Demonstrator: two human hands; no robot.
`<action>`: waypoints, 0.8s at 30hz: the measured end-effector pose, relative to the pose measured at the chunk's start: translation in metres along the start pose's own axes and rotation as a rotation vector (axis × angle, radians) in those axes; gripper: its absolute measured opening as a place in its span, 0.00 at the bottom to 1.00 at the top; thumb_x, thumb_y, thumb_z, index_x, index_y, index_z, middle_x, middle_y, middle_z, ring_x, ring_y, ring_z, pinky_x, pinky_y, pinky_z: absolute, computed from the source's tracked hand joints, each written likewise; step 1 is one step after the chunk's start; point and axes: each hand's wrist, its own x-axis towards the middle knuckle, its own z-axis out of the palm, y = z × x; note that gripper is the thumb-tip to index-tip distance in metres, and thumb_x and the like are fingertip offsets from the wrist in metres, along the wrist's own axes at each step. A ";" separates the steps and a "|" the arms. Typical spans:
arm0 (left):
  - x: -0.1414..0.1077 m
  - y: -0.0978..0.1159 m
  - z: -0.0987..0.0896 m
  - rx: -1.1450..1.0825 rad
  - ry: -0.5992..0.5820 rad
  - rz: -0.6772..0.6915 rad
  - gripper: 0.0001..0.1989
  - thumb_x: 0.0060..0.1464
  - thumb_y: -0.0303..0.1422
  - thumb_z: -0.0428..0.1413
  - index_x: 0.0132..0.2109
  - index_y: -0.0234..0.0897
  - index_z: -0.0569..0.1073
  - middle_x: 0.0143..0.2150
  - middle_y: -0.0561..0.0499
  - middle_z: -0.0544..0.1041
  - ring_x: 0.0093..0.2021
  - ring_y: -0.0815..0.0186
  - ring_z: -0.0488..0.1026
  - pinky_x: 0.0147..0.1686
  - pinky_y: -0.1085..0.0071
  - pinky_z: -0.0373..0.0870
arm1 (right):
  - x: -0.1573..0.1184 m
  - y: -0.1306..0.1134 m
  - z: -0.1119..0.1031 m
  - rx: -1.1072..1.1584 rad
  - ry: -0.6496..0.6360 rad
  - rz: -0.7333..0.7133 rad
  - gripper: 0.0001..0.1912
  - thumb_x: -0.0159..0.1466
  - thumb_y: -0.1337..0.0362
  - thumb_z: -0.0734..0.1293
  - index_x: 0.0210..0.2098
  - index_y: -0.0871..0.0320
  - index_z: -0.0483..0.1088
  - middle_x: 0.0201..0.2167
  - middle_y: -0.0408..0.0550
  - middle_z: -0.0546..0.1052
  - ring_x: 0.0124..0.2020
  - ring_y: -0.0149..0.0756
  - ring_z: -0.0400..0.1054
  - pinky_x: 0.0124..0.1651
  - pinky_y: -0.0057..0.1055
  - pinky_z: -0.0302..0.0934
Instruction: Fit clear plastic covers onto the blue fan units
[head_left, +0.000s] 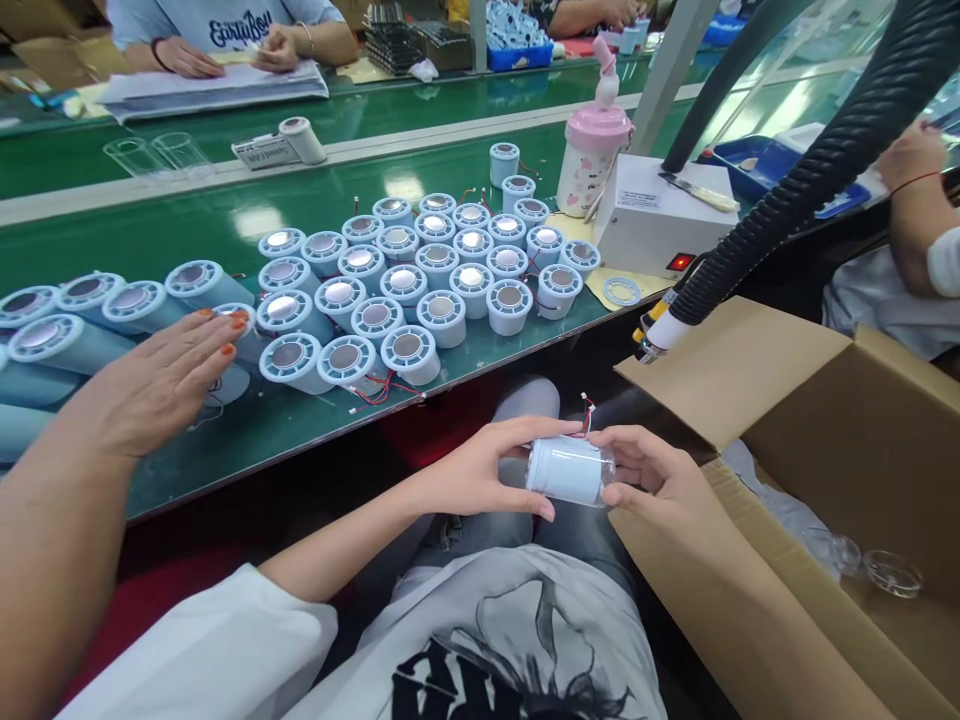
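Above my lap I hold a light-blue cylinder lying on its side, with a clear plastic sleeve around its right end. My left hand grips its left end between thumb and fingers. At the clear end, my right hand is closed on the sleeve. Thin red and dark wires with small white connectors stick up from the cylinder's far side. Beyond my hands, several similar light-blue cylinders stand on the green bench, with round metallic discs in their tops.
From the left, another person's hand with orange nails reaches over cylinders. A black corrugated hose hangs at right, near a white box with a red switch and a pink-lidded cup. An open carton holds clear plastic pieces.
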 end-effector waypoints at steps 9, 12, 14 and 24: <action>0.000 0.002 -0.002 0.066 -0.007 0.026 0.38 0.44 0.29 0.67 0.62 0.46 0.64 0.63 0.45 0.66 0.62 0.56 0.64 0.57 0.65 0.67 | 0.005 -0.006 0.005 0.176 0.006 0.107 0.18 0.59 0.55 0.72 0.44 0.56 0.69 0.36 0.46 0.78 0.35 0.34 0.72 0.35 0.26 0.68; 0.000 0.002 -0.002 0.070 -0.015 0.038 0.38 0.43 0.29 0.67 0.62 0.46 0.64 0.63 0.45 0.66 0.63 0.55 0.63 0.57 0.64 0.67 | 0.008 -0.003 0.006 0.218 0.030 0.153 0.19 0.58 0.51 0.72 0.42 0.56 0.68 0.31 0.44 0.77 0.29 0.32 0.71 0.29 0.25 0.68; 0.000 0.002 -0.003 0.065 -0.020 0.045 0.38 0.44 0.29 0.67 0.62 0.46 0.64 0.63 0.44 0.66 0.63 0.55 0.63 0.58 0.62 0.66 | 0.009 0.000 0.007 0.256 0.038 0.185 0.21 0.57 0.49 0.71 0.41 0.57 0.68 0.28 0.43 0.75 0.26 0.32 0.71 0.27 0.26 0.69; -0.001 -0.002 -0.004 0.071 -0.022 0.088 0.39 0.42 0.27 0.67 0.61 0.48 0.65 0.62 0.45 0.66 0.62 0.55 0.64 0.56 0.62 0.68 | 0.012 0.002 0.014 0.337 -0.026 0.337 0.23 0.61 0.43 0.64 0.35 0.58 0.63 0.20 0.43 0.76 0.19 0.33 0.73 0.20 0.21 0.66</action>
